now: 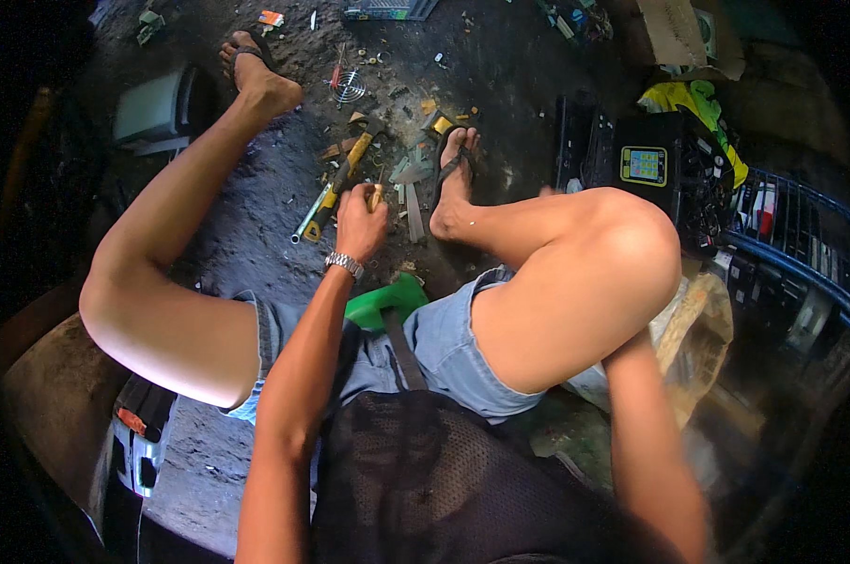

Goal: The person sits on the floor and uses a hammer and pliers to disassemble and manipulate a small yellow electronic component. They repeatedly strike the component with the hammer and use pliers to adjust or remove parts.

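My left hand [361, 226], with a metal watch on its wrist, reaches down between my legs with its fingers closed. It grips what looks like a small screwdriver [377, 195] with an amber handle. Just left of that hand lies a hammer [351, 158] with a yellow and black handle, beside a shiny metal tube [307, 222]. Thin metal strips [413, 212] lie to its right. My right forearm [646, 404] passes under my bent right knee. Only a bit of skin, perhaps fingertips of my right hand [546, 191], shows beyond the knee; the rest is hidden.
A fan guard [348, 87], a red-handled screwdriver [336, 73] and small scraps litter the dark ground ahead. At right stand a black box with a coloured label [644, 164], a blue wire rack [801, 221] and a pale sack [702, 324]. A grey casing [148, 105] sits at left.
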A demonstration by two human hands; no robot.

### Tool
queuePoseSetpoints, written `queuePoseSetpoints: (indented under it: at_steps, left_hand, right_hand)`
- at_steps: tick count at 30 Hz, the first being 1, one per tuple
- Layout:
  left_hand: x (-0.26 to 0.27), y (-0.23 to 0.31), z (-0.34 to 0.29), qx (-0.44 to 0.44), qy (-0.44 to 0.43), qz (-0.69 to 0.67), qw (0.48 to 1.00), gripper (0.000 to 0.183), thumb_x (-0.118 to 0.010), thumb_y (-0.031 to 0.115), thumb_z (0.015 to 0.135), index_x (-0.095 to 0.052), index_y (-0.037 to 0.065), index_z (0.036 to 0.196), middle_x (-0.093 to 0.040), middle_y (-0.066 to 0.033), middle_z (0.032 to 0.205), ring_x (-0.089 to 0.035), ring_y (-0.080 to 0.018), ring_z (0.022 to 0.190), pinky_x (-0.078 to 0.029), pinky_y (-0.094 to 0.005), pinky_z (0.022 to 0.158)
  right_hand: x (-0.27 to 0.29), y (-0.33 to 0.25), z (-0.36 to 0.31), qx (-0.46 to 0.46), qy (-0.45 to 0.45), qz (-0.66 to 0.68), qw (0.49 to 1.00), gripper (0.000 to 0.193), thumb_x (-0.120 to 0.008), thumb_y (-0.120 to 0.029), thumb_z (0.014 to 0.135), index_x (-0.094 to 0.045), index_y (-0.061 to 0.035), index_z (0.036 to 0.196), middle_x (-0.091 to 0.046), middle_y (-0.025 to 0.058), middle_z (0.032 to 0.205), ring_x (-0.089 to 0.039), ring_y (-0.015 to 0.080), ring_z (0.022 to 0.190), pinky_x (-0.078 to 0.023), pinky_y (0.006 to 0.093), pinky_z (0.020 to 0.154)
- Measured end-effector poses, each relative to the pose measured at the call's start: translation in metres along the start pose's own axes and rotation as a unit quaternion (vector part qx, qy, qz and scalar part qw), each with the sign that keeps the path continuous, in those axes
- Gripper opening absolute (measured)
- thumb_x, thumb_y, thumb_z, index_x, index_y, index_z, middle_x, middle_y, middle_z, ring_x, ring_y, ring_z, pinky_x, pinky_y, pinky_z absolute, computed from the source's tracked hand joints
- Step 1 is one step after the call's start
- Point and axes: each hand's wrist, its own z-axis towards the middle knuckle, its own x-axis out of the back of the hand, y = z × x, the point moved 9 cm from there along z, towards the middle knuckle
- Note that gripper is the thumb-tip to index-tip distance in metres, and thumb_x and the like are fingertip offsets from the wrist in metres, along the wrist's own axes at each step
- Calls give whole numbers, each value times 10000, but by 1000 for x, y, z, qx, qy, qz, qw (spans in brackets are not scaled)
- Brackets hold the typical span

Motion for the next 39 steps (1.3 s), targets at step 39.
queuePoseSetpoints:
  at_steps: [39]
  left_hand:
    - [-93,-15,69,18,-36,190,981,220,-678,45,843,-570,14,1032,-646,-225,1030,-651,-426,981,-534,-514,846]
  right_hand:
    - [44,-203,190,397,73,257,878,419,-866,-189,718,-790,-126,1125,-695,146,1160,-671,351,1127,-533,433,1009]
